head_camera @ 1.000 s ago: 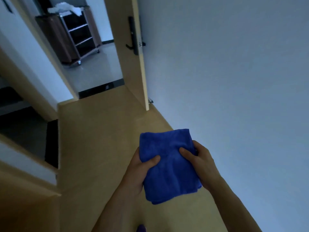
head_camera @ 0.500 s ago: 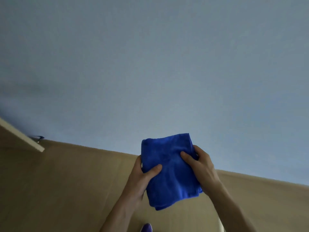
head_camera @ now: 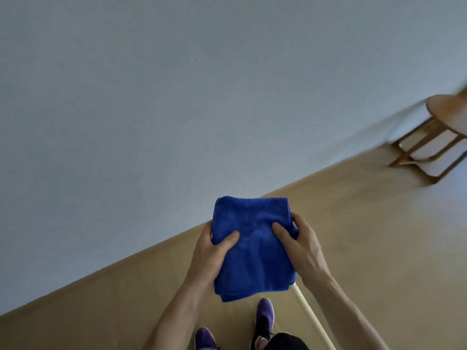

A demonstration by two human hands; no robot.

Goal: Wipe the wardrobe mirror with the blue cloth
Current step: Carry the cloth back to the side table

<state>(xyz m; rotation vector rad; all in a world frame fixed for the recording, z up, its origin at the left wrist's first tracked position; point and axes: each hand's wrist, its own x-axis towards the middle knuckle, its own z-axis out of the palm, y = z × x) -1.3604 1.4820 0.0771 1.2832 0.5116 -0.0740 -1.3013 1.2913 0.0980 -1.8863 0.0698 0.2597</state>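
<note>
Closest to the camera, both hands hold the blue cloth [head_camera: 252, 246] out in front of the body, at about waist height above the floor. The cloth is folded into a thick, roughly rectangular pad and lies between the two hands, its long sides running away from the person.

The left hand [head_camera: 209, 253] grips the cloth's left edge: the thumb presses down on the top face and the fingers are curled underneath, hidden by the fabric. The right hand [head_camera: 300, 246] grips the right edge the same way, thumb laid across the top and fingers wrapped round the side and under. The near end of the cloth hangs a little past both wrists.

Below the cloth, at the bottom of the view, stand the purple shoes [head_camera: 264, 317] and a patch of dark clothing [head_camera: 285, 341]. A thin white rod [head_camera: 310, 317] runs from under the cloth's near right corner down to the bottom edge, between the right forearm and the shoes; what it belongs to cannot be told.

The tan floor [head_camera: 353, 236] stretches away to a plain pale wall [head_camera: 177, 97], which fills the upper part of the view. Farthest off, at the right edge, a wooden chair [head_camera: 442, 132] stands near the wall, blurred.
</note>
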